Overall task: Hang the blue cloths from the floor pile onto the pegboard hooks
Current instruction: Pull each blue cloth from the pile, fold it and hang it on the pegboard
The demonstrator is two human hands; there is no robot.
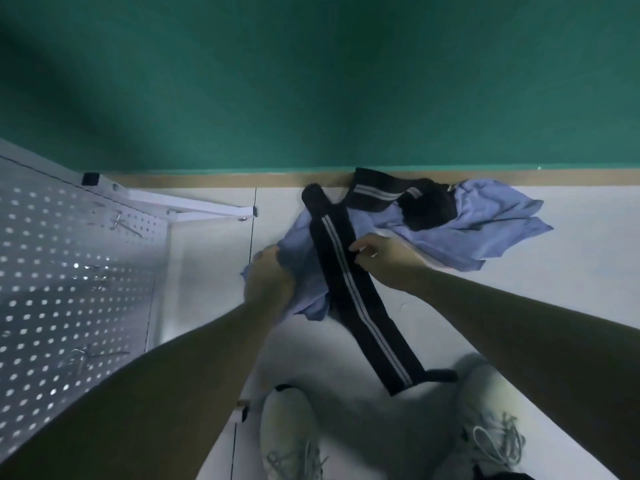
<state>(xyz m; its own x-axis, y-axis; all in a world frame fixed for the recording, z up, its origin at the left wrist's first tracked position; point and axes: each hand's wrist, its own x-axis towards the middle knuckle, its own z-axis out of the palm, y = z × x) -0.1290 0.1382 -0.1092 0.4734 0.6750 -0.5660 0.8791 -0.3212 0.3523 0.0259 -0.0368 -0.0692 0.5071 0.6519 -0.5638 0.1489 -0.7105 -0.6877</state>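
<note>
At the far left stands the white pegboard [69, 271], seen at a steep slant, with several metal hooks [123, 221] jutting from its holes; none of them carries a cloth. Its white frame foot [194, 206] runs along the pale floor [554, 289] toward the tan skirting board [207, 180] under the green wall [311, 81].

Right of the board, the person's left hand [268, 278] reaches down with its fingers curled into a bunched blue cloth [304, 292], so this grip is closed around the fabric at the cloth's left edge. The cloth lies on the floor, partly beneath a long black trouser leg [349, 292] with two white stripes, which runs diagonally from near the skirting down toward the person's feet.

Just right of that leg, the right hand [379, 254] pinches the edge of the black fabric between thumb and curled fingers; this grip is pressed together on the garment.

Farther right, the rest of the pile [485, 233] of blue cloths sprawls on the floor against the skirting, with more of the black garment [426, 206] draped across its upper part.

At the bottom, two pale laced shoes [491, 427] stand on the floor, one on each side of the trouser leg's lower end.
</note>
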